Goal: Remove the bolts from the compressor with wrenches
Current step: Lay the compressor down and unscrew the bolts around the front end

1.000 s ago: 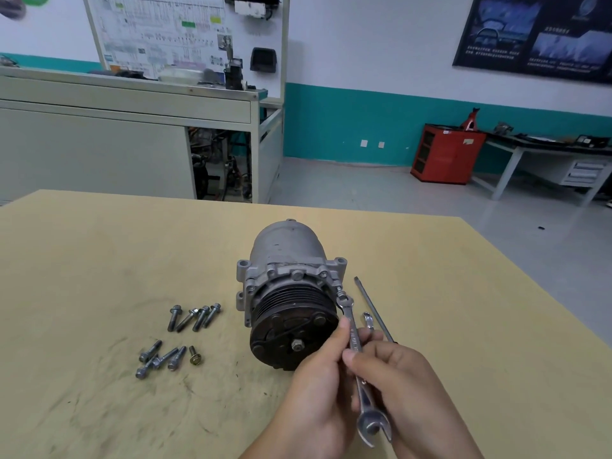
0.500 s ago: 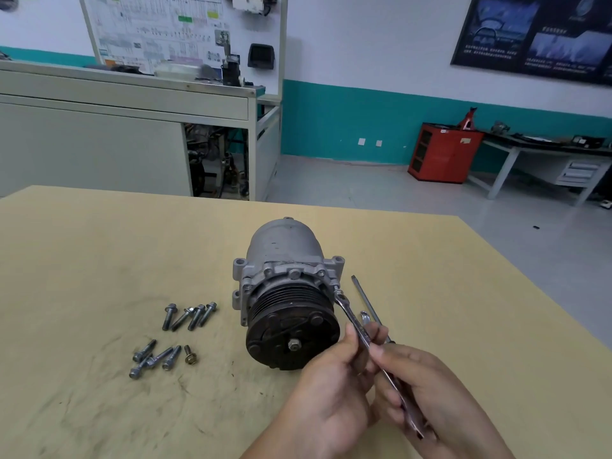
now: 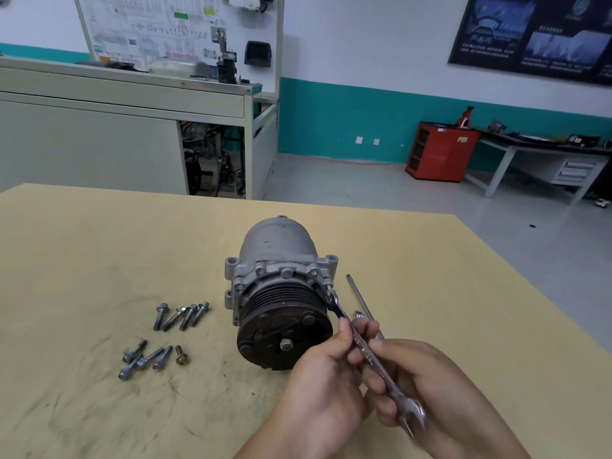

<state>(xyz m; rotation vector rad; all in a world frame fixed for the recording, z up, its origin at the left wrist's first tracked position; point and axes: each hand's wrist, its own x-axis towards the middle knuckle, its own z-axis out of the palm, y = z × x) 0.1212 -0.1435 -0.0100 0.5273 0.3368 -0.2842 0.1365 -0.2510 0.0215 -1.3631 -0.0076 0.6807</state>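
The compressor point(image 3: 281, 286) lies on its side in the centre of the frame on the yellow desk point(image 3: 99, 243), with its dark pulley face turned towards me. A wrench point(image 3: 374, 359) slants from the right edge of its flange down to the lower right. The ring end is against the flange, but I cannot tell whether it sits on a bolt head. My left hand point(image 3: 324, 392) pinches the shank just below the ring end with its fingers point(image 3: 344, 329). My right hand point(image 3: 437, 392) has its fingers point(image 3: 381, 344) curled round the shank further down, above the open end. A thin metal rod point(image 3: 359, 296) lies on the desk just right of the wrench. Left of the compressor, loose bolts point(image 3: 182, 315) lie in two clusters, one above the other. A red cabinet point(image 3: 440, 150) stands on the floor at upper right.
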